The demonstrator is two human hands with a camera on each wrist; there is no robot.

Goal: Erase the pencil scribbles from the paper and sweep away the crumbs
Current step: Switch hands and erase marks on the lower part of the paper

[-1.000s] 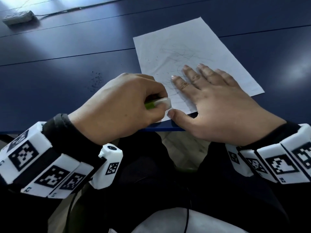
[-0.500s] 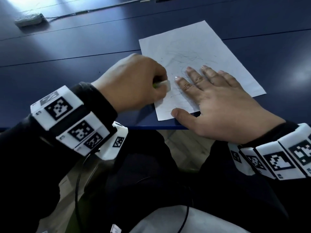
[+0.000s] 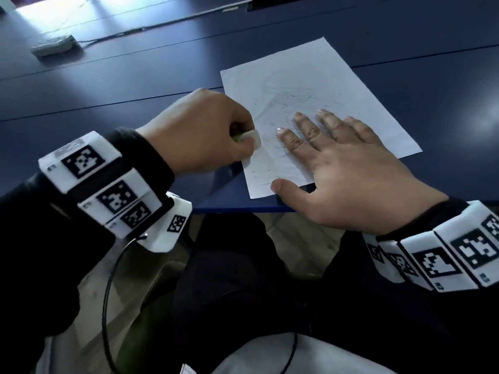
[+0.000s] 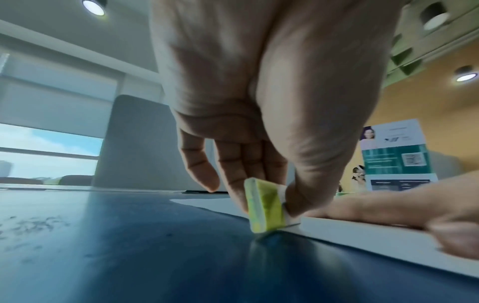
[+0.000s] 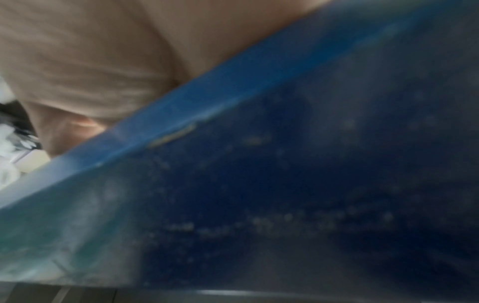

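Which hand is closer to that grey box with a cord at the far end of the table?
Left. The left hand lies below-right of the grey box; the right hand rests on the paper, farther right.

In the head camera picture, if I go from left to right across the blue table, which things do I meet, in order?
Grey power strip → left hand → white eraser in its green sleeve, gripped by that hand → white paper sheet with pencil scribbles → right hand, lying flat on it.

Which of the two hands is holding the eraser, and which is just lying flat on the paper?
The left hand pinches the eraser at the paper's left edge; the right hand lies flat, fingers spread, holding nothing.
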